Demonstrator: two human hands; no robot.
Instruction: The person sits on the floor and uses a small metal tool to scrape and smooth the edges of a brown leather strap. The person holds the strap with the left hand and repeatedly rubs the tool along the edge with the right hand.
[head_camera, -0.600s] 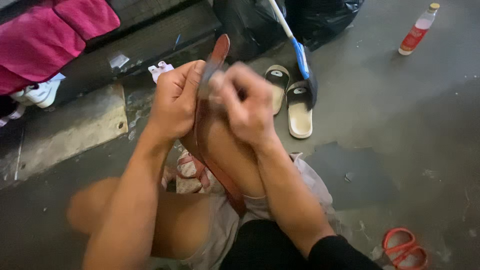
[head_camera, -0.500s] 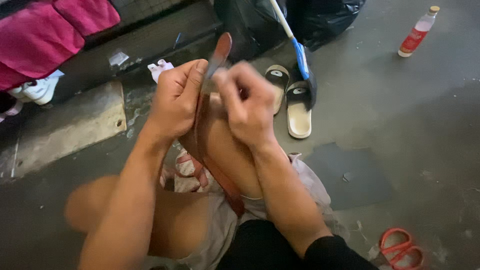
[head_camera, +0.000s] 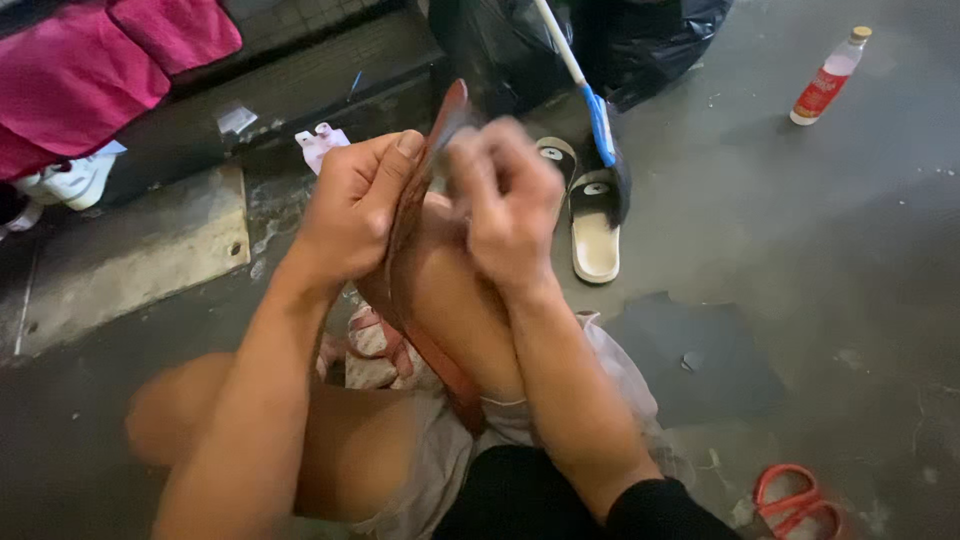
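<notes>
A long brown leather strap (head_camera: 445, 125) stands upright between my hands and runs down over my raised knee toward my lap. My left hand (head_camera: 352, 205) grips the strap's left edge with the thumb pressed against it near the top. My right hand (head_camera: 505, 200) is closed against the strap's right side, fingers pinched near its upper end; it is motion-blurred, and I cannot see whether anything small is in it. My bare knees and light shorts sit under the strap.
A pair of slippers (head_camera: 590, 215) lies just beyond my hands, beside a blue-and-white broom (head_camera: 598, 118) and a black bag (head_camera: 650, 40). A small red-labelled bottle (head_camera: 825, 80) stands far right. Red-handled scissors (head_camera: 800, 500) lie lower right. Pink cloth (head_camera: 90, 70) sits on a step at the left.
Both hands stay on the strap; my right hand has shifted slightly upward along its edge, and the view has tilted a little.
</notes>
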